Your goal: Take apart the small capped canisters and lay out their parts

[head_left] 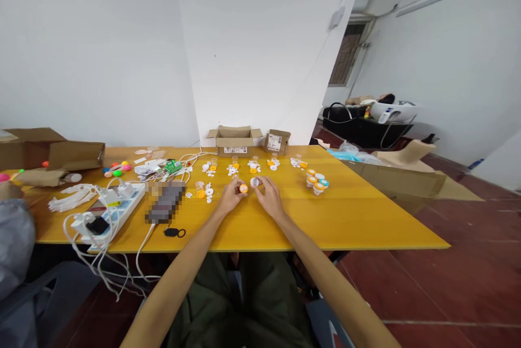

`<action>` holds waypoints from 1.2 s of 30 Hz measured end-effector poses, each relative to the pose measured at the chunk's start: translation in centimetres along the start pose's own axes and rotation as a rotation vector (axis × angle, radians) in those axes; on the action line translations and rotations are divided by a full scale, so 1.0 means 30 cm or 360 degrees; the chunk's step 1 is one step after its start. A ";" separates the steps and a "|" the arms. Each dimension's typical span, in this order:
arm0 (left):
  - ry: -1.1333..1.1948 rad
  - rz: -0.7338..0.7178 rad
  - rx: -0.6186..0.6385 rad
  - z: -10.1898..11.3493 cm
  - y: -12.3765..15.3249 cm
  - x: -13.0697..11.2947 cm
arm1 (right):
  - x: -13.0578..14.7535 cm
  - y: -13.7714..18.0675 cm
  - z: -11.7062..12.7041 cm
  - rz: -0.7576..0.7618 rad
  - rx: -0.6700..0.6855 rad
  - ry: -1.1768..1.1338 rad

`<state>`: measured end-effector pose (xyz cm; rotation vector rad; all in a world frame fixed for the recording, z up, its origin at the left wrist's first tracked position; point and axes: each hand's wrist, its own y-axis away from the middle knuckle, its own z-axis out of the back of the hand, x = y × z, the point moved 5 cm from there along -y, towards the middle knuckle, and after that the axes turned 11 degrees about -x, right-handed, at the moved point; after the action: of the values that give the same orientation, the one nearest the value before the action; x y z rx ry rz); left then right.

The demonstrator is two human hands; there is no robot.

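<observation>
Both my arms reach out over a yellow table (345, 217). My left hand (231, 196) pinches a small orange cap (243, 188) between its fingertips. Close beside it, my right hand (268, 196) holds a small white round piece (254, 182). The two hands almost touch. Behind them lie several small groups of orange caps and white pieces (233, 169) in a row. To the right stands a cluster of little capped vials (316, 181) with orange and teal lids. A clear vial with an orange cap (199, 189) lies to the left.
An open cardboard box (235, 139) and a smaller one (278, 141) sit at the table's back edge. A white power strip (118, 212) with plugs and cables, a blurred dark device (165, 202), colourful balls (117, 169) and more boxes (52, 155) fill the left side. Cardboard (407, 174) lies on the right.
</observation>
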<state>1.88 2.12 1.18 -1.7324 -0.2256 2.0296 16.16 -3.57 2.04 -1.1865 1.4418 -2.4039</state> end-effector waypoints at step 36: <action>-0.0165 -0.0137 0.0158 -0.015 0.014 -0.022 | 0.022 0.027 -0.044 0.0421 0.0365 0.0149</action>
<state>2.30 1.38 1.50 -1.5340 -0.2250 2.0345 14.58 -3.36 1.46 -0.7892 1.2158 -2.3858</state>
